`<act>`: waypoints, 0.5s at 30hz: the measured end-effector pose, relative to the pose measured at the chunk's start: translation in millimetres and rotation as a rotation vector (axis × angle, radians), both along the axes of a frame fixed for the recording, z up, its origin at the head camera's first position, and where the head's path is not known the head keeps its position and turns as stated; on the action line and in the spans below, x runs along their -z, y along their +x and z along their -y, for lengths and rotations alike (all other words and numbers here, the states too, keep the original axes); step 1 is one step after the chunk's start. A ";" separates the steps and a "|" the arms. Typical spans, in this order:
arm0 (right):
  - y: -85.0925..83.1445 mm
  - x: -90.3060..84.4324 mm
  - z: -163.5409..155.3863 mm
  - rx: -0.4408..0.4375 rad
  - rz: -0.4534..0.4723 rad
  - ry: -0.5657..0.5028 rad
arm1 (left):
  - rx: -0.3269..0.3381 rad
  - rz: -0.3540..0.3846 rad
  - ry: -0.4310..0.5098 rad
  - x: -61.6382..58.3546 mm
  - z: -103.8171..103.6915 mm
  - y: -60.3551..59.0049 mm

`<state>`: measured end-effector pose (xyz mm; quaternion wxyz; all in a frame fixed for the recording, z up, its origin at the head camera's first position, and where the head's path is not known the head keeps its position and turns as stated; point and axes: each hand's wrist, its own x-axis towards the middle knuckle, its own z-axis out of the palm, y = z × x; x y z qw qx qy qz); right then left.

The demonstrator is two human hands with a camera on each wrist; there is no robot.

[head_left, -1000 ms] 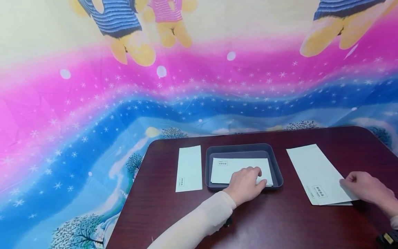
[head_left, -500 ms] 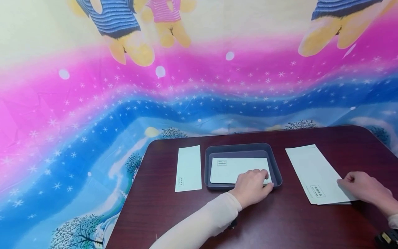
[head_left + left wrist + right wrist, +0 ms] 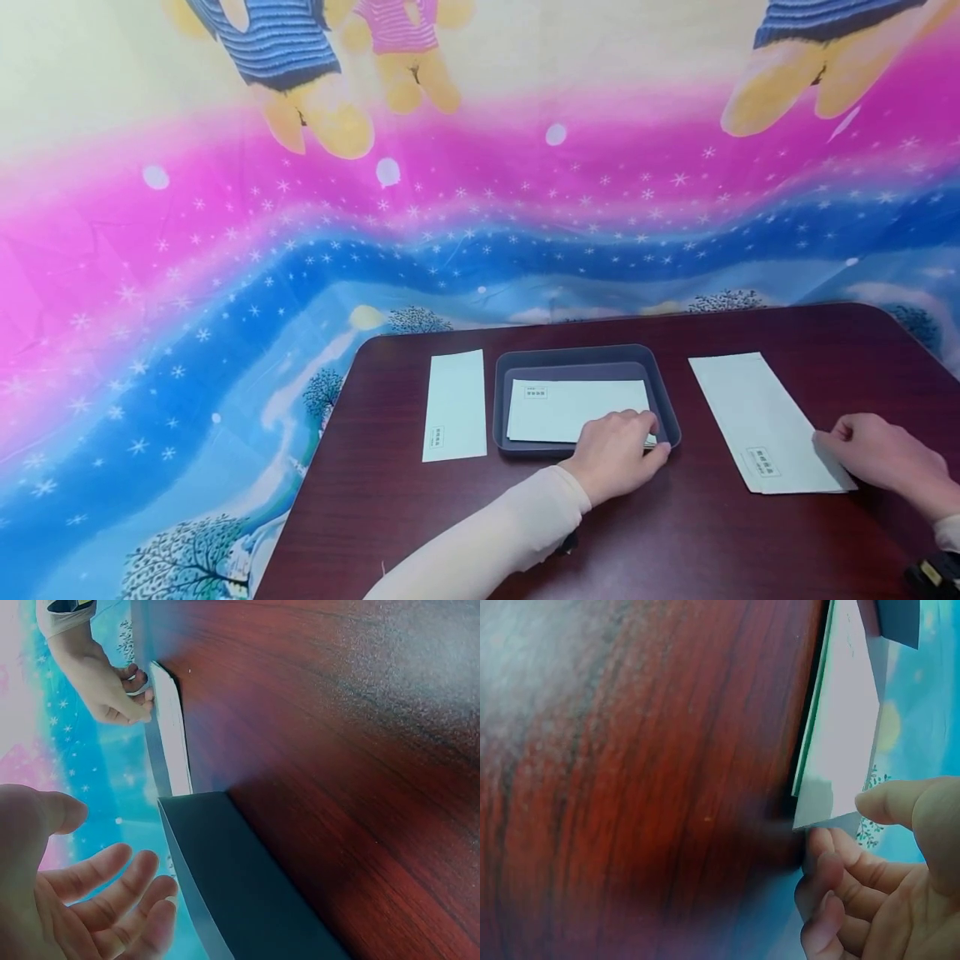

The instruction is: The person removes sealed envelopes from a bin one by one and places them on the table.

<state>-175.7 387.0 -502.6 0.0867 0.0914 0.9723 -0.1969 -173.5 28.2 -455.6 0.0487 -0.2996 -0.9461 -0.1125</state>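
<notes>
A dark grey tray (image 3: 587,357) sits mid-table with a pale envelope (image 3: 558,406) lying flat in it. My left hand (image 3: 624,452) hangs over the tray's near right corner, its fingers loosely spread and reaching onto that envelope; in the left wrist view the left hand (image 3: 90,896) holds nothing beside the tray wall (image 3: 240,885). To the right lies a small stack of long envelopes (image 3: 753,412). My right hand (image 3: 877,454) is at its near right corner. In the right wrist view the thumb (image 3: 904,806) sits over the envelope corner (image 3: 832,780) with the fingers (image 3: 847,874) curled below.
One more long envelope (image 3: 455,404) lies left of the tray. The table (image 3: 465,517) is dark red wood. A colourful printed cloth (image 3: 225,275) covers the wall behind and drops past the table's left edge.
My left hand has slid right along the tray's near side to its right corner. The stack under my right hand has been squared up, the lower envelope no longer sticking out.
</notes>
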 end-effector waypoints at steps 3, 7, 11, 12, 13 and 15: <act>0.2 -1.2 0.3 0.003 -0.007 0.016 | -0.005 -0.003 -0.002 0.2 0.1 0.2; 2.4 -5.9 3.0 0.001 -0.020 0.037 | -0.012 -0.007 -0.003 1.2 1.1 0.6; 4.5 -13.1 8.3 -0.011 -0.047 0.048 | -0.019 0.002 -0.003 2.2 2.8 0.6; 4.6 -15.2 9.6 -0.014 -0.058 0.051 | -0.020 0.004 -0.003 2.3 3.1 0.5; 4.7 -17.7 10.9 -0.017 -0.065 0.052 | -0.022 0.005 -0.005 2.5 3.4 0.5; 5.3 -22.1 13.4 -0.024 -0.071 0.049 | -0.023 0.008 -0.008 2.7 3.6 0.6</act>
